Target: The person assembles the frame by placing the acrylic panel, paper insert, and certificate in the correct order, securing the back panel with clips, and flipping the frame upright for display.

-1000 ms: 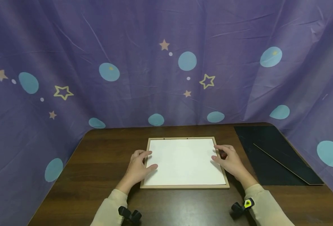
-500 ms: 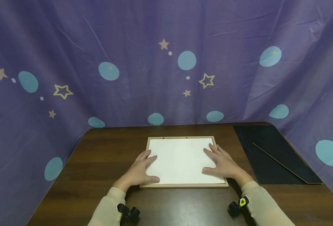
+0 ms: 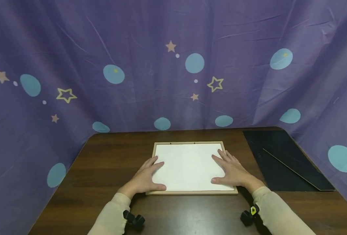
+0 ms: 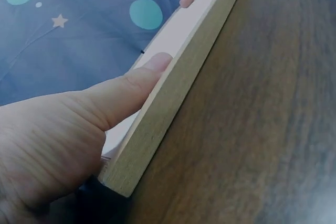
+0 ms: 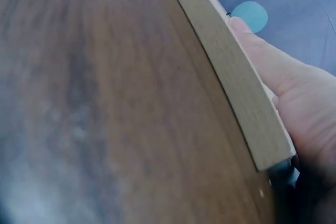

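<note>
A pale wooden frame (image 3: 191, 193) lies flat on the table, filled by a plain white sheet (image 3: 188, 166). Spread over the sheet's left side is my left hand (image 3: 144, 179), its thumb (image 4: 157, 62) lying on the white just inside the near rail. My right hand (image 3: 233, 171) rests across the right rail with fingers extended onto the sheet, mirroring the left. Two small dark tabs show on the far rail. Parts of both side rails are hidden under the hands.
On the right of the brown wooden table (image 3: 103, 163) lies a black board (image 3: 279, 163), crossed by a thin light-coloured diagonal edge (image 3: 291, 169). A purple curtain (image 3: 150, 98) with stars and blue spots hangs behind the table.
Both hands have come from the frame's sides inward onto the white sheet, their fingers spreading out. Over the last half second they have hardly moved.
</note>
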### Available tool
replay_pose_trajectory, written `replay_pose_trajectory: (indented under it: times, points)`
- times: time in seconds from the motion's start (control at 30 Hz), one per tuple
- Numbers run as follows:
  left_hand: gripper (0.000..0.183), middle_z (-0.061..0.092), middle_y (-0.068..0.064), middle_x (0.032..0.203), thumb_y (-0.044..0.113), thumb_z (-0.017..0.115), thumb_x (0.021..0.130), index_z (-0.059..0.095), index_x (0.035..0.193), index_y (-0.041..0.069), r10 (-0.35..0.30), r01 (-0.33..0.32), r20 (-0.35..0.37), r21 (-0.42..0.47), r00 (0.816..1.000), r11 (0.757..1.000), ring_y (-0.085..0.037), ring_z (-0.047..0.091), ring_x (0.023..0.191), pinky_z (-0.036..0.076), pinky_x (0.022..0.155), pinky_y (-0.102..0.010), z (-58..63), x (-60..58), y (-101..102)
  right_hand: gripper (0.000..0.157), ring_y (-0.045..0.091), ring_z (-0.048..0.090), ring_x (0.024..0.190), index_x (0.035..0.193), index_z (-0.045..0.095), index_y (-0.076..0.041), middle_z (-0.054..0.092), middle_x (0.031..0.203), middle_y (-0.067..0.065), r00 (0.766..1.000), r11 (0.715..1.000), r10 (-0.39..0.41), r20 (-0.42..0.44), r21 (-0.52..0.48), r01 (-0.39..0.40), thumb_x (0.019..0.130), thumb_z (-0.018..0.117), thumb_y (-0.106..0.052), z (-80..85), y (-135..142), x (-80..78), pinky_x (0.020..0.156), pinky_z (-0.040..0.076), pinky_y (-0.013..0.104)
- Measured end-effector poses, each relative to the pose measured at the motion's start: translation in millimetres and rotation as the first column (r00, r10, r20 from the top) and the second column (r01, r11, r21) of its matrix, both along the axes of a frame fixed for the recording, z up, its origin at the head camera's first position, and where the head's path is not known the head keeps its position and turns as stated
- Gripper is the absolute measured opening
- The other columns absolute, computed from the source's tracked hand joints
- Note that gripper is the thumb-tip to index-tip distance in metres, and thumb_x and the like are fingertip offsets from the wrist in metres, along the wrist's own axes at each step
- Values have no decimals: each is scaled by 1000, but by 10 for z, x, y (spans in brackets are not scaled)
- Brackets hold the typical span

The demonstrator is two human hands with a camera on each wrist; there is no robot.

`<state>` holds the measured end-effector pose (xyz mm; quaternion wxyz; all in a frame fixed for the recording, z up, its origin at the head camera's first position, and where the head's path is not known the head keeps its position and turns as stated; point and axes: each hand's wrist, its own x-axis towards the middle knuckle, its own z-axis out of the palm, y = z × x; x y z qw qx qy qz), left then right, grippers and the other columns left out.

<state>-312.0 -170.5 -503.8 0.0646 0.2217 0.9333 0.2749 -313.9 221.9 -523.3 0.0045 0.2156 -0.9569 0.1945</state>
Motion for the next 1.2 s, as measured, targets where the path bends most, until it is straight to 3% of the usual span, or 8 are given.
replay_pose_trajectory:
  times: [0.33, 0.67, 1.2]
  points:
    - [101, 16, -5, 159, 63, 81, 60, 44, 146, 24, 4, -4, -3, 4, 1000, 1000, -31, 10, 145, 25, 106, -64, -22, -28, -13, 110, 46, 9, 142, 149, 37, -15, 18, 157, 18, 995, 995, 90, -40, -47, -92, 64, 68, -77, 26, 93, 42, 106, 10, 70]
    - [102, 18, -6, 159, 63, 83, 58, 46, 145, 23, 7, -7, -1, 21, 1000, 1000, -31, 13, 145, 28, 105, -62, -37, -30, -29, 112, 43, 6, 144, 150, 35, -15, 15, 159, 16, 992, 990, 124, -8, -70, -124, 63, 70, -76, 46, 115, 159, 107, 10, 69]
    - [102, 19, -5, 158, 63, 82, 59, 46, 144, 19, 5, -5, 1, 56, 1000, 998, -33, 13, 145, 27, 104, -65, -48, 160, -131, 112, 43, 7, 143, 151, 34, -18, 14, 159, 15, 991, 991, 127, -37, -33, -128, 63, 65, -80, 1, 65, 280, 105, 10, 71]
